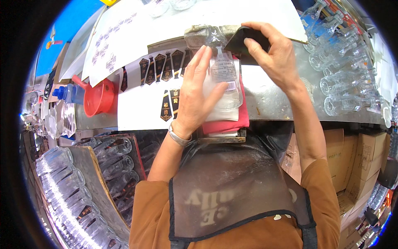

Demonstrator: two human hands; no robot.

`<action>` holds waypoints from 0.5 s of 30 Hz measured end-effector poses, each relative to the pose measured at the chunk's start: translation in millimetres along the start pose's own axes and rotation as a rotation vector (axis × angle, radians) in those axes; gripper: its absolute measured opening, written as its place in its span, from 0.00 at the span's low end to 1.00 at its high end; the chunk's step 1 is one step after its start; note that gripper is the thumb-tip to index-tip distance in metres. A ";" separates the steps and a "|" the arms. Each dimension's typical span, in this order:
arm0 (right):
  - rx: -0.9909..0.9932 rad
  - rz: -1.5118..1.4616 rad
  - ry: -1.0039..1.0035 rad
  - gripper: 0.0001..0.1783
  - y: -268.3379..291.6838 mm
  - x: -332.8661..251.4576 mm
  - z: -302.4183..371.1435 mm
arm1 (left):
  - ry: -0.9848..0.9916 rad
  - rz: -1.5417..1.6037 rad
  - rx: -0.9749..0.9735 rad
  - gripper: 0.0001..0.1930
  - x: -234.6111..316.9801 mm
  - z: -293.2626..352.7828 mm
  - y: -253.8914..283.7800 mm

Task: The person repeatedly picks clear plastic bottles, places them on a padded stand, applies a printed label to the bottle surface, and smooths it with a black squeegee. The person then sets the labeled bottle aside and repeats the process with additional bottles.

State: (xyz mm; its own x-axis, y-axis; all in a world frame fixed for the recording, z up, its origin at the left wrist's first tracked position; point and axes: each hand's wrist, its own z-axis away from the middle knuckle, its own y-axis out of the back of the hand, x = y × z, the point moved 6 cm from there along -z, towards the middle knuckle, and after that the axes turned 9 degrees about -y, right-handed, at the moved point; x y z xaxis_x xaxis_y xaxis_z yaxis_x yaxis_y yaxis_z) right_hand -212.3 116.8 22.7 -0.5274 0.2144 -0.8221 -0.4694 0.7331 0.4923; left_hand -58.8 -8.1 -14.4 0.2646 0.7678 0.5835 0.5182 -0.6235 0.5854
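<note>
A clear glass bottle (236, 96) lies on its side in front of me, neck pointing away. Its upper face carries a transparent label (222, 71) with small dark print and a barcode. My left hand (191, 89) rests along the bottle's left side, fingers stretched out and thumb spread over the lower label. In my right hand (275, 52), a thin black flat scraper (239, 41) is pinched between thumb and fingers, beside the bottle's right shoulder. Beneath the bottle are folded white cloth and a pink-red cloth (243, 115). A greyish pad (195, 36) lies by the neck.
Black-and-gold tie-shaped labels (166, 68) lie on white sheets to the left, near a red dipper (99, 98) and a blue-capped bottle (74, 93). Clear bottles (344, 83) line the right side. Crated bottles (68, 182) stand lower left; cardboard boxes (360, 159) lower right.
</note>
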 end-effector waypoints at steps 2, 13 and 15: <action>-0.124 0.081 0.218 0.17 -2.7 -31.0 -7.0 | 0.009 0.005 -0.008 0.48 -5.7 1.9 -1.2; -0.214 0.480 0.459 0.09 -45.8 -69.4 -20.0 | 0.117 0.130 -0.043 0.66 -3.5 43.6 -5.0; 0.077 0.537 0.616 0.09 -35.0 -83.0 -29.8 | 0.181 0.149 0.019 0.67 3.9 45.6 -9.3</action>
State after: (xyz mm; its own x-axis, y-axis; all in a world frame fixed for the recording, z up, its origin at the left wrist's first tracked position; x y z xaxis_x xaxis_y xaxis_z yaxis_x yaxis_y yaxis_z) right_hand -173.2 54.1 82.2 -0.9713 0.1715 -0.1646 -0.0046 0.6785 0.7346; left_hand -25.5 7.5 -43.3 0.1905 0.6275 0.7549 0.5003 -0.7237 0.4753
